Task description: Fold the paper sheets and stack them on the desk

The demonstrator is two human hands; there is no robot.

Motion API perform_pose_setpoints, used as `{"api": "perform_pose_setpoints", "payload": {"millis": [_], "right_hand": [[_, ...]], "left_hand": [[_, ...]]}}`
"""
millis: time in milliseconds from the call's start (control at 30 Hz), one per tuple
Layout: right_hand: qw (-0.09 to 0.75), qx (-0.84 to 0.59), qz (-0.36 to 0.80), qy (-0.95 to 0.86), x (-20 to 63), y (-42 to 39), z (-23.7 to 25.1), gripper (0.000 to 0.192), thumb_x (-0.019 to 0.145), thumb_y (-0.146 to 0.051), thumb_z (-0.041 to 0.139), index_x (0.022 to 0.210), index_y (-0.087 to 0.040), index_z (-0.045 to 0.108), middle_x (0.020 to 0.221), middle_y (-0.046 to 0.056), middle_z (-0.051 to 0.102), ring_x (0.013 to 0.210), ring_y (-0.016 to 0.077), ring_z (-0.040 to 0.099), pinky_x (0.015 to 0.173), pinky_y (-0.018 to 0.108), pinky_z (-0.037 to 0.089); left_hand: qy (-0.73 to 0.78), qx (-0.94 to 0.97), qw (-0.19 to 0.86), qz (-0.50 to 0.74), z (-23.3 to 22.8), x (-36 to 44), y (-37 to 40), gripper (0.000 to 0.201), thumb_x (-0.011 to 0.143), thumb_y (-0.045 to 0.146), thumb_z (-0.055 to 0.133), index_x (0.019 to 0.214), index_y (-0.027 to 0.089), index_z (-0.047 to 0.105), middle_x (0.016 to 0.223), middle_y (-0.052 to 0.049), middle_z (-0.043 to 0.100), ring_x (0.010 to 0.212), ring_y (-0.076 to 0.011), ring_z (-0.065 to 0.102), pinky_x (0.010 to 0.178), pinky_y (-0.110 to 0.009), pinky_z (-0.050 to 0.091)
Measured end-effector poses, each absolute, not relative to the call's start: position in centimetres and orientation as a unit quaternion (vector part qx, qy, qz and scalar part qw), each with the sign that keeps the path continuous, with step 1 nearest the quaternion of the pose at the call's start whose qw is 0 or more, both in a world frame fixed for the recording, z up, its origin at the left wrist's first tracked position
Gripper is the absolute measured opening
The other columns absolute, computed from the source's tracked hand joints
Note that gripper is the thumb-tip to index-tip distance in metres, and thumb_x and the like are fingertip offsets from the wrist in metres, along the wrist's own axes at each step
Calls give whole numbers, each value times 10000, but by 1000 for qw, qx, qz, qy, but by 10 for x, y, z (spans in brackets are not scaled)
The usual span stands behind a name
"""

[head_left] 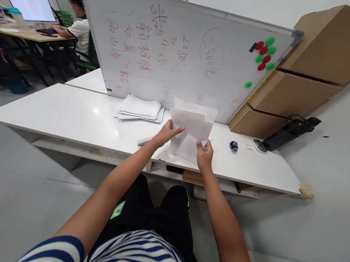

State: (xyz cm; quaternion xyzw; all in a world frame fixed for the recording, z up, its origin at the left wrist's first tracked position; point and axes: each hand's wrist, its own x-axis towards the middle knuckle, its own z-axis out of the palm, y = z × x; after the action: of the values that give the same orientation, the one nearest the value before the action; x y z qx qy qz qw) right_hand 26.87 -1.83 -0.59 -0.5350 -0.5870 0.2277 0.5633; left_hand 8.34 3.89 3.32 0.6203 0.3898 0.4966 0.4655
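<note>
Striped sleeves and bare forearms were seen nearest, reaching to a white bench (67, 117), against which a whiteboard (184, 59) was leaned beside cardboard boxes (316, 59). Behind lay a stack of papers (141, 109). A translucent paper sheet (191, 126) was held raised over the bench edge, seemingly for folding: left hand (167, 133) pinched its left edge, right hand (204, 154) clamped its lower corner.

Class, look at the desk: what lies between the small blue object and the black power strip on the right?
In the head view, a small white oval object lies between the blue object and the power strip.
</note>
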Motion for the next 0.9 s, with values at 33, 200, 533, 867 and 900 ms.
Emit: {"api": "perform_pose_setpoints", "payload": {"millis": [33,200,533,867,900], "right_hand": [[576,-509,263,-583,269,-20,-3,427,922,-497,457,1164,-161,560,1143,123,682,1063,220,626,884,344,496],[570,-475,374,-557,275,-16,4,415,777,-506,675,1006,-160,668,1018,87,728,978,237,648,885,401,496],[562,-466,424,-535,276,-7,14,398,696,-499,760,958,-201,732,997,48,739,956,242,652,853,390,495],[535,-510,379,-557,270,-13,-16,420,697,-548,722,908,-184,717,893,47,727,852,227,638,781,378,510],[536,-508,372,-562,270,-14,-12,409,707,-542,719,906,-185,715,888,47,722,840,223,635,762,368,509]], "left_hand": [[349,615,508,492,37,76,38,655,795,477,698,1324,166,470,1337,-163,588,1244,-299,550,1028,-463,446],[340,596,523,505,41,52,28,454,730,415,763,1081,153,644,1098,-107,715,1031,-267,655,902,-426,512],[336,577,516,537,48,48,14,401,683,435,800,967,168,707,972,-60,733,924,-236,662,827,-381,513],[398,579,549,453,24,45,12,456,648,447,822,968,140,716,1067,-117,728,977,-288,667,854,-432,538],[406,580,540,455,25,46,11,449,655,458,814,957,140,716,1050,-116,731,968,-290,670,841,-429,542]]}}
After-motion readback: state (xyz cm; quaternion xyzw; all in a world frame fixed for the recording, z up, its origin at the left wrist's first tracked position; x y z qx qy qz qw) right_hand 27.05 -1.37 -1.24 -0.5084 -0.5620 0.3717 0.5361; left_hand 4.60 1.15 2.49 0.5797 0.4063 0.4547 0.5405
